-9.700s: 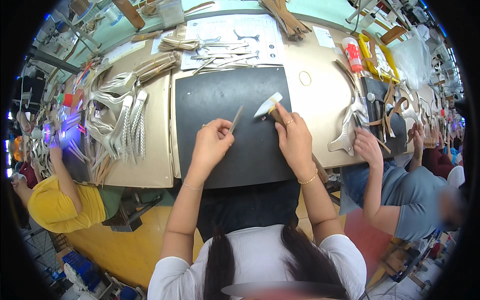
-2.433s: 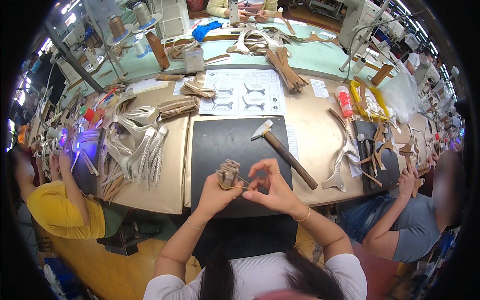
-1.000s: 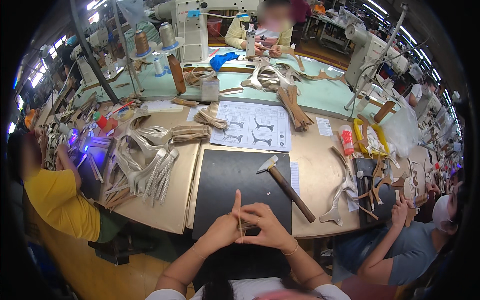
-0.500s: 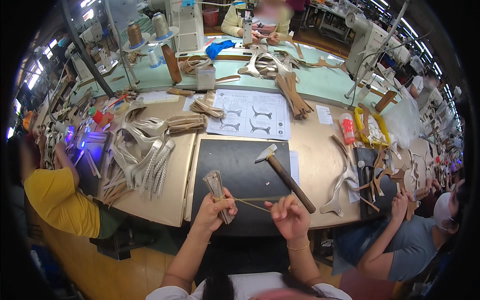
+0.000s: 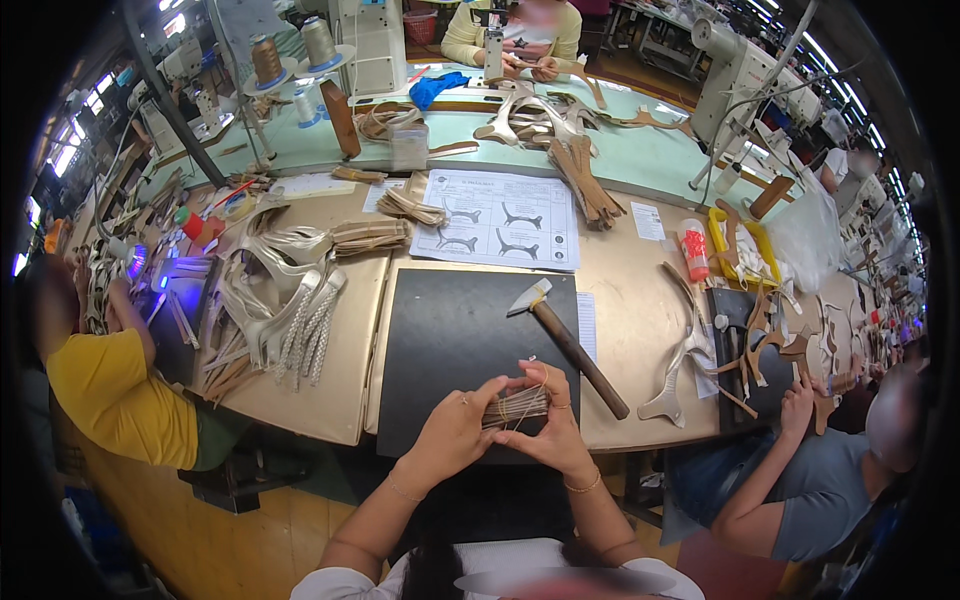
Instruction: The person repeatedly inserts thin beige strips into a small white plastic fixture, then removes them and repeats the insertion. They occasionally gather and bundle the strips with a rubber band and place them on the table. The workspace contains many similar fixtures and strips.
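Observation:
Above the black mat (image 5: 440,340), a bundle of thin tan strips (image 5: 520,407) lies sideways between my two hands. My left hand (image 5: 450,430) grips its left end, thumb and fingers wrapped round. A thin rubber band (image 5: 545,378) runs round the bundle and up over the fingers of my right hand (image 5: 558,430), which are curled at the bundle's right end, with the thumb below. A hammer (image 5: 575,352) with a wooden handle rests slantwise just right of my right hand, its head on the mat.
Left stand silver and braided straps (image 5: 285,300) and more bundled strips (image 5: 370,237). A printed drawing sheet (image 5: 495,220) lies behind the mat. Rightward are a curved silver piece (image 5: 680,375), a red-and-white bottle (image 5: 692,250) and a yellow basket (image 5: 745,250). Co-workers sit on both sides and opposite.
The bundle has turned from upright to sideways and moved right. My right hand has come in from pulling the rubber band out and now meets the bundle, the band looped over its fingers.

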The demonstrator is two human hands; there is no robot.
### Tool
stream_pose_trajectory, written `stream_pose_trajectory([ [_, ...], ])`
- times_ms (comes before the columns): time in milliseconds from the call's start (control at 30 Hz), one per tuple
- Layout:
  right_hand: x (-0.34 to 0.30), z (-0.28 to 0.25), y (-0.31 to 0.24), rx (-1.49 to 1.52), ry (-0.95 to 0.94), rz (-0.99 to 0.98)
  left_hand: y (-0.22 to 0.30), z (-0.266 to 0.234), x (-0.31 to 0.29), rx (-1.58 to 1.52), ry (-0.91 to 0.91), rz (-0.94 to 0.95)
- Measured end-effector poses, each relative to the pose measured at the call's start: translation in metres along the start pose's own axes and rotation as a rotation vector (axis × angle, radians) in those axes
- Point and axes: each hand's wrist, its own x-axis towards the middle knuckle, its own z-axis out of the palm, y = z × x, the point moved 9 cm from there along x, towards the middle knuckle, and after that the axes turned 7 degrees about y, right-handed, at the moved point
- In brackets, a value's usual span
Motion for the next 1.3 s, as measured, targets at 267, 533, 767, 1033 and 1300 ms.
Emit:
stream_pose_trajectory([
  [267,-0.016,-0.012,0.026,-0.216,-0.039,0.195,-0.014,0.001,0.001,-0.003,-0.201,-0.083],
  [533,-0.022,-0.036,0.035,-0.161,0.190,0.364,-0.049,-0.013,0.113,0.306,-0.020,0.174],
  [767,-0.015,-0.028,-0.130,0.415,0.093,-0.205,-0.121,-0.062,0.200,0.562,0.206,0.014],
  [1033,0.027,0.009,-0.199,0.996,0.162,-0.101,-0.295,-0.122,0.200,0.833,-0.177,-0.477],
  [1300,0.042,0.020,-0.190,1.052,0.173,-0.072,-0.310,-0.114,0.203,0.886,-0.452,-0.499],
])
